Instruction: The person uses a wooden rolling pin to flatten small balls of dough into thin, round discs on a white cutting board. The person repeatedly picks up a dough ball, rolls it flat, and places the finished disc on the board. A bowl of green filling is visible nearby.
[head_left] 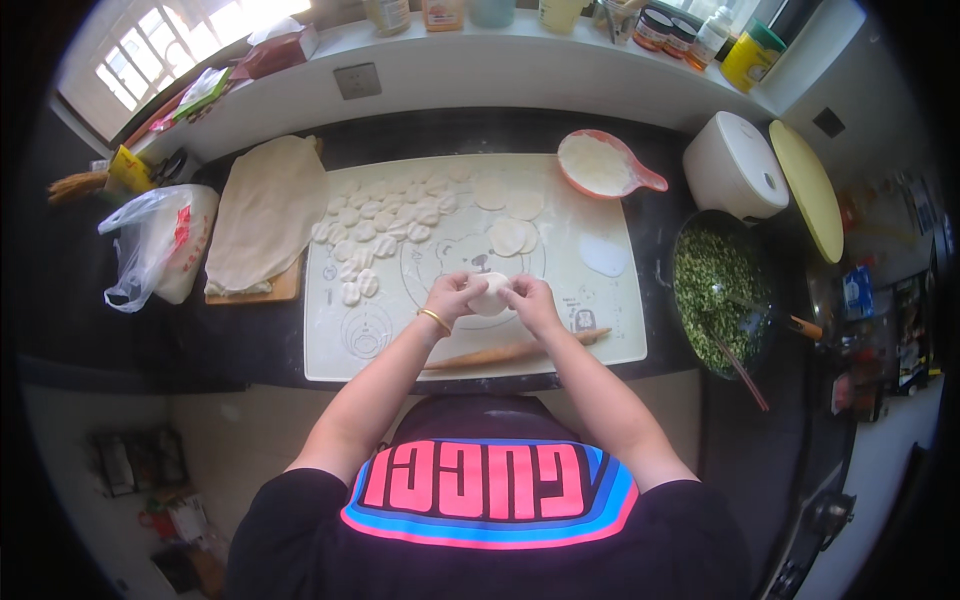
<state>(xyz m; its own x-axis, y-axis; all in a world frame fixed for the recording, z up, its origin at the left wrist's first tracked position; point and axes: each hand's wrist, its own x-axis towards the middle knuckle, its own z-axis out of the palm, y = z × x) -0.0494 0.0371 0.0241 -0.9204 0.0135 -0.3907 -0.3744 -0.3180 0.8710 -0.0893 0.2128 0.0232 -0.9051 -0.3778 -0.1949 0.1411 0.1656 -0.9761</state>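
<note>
Both forearms converge forward; left hand [453, 297], right hand [528, 303] close together, fingers curled in pinching grip.

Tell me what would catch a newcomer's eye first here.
First, the two hands, left hand and right hand, pinching a round dough wrapper over the middle of the white pastry mat. Next, the cluster of small dough pieces on the mat's upper left, and the dark bowl of chopped green filling at right.

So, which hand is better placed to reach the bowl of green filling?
Probably the right hand: the filling bowl sits on the person's right. The left hand would have to cross over. Both hands hold the dough round.
</note>
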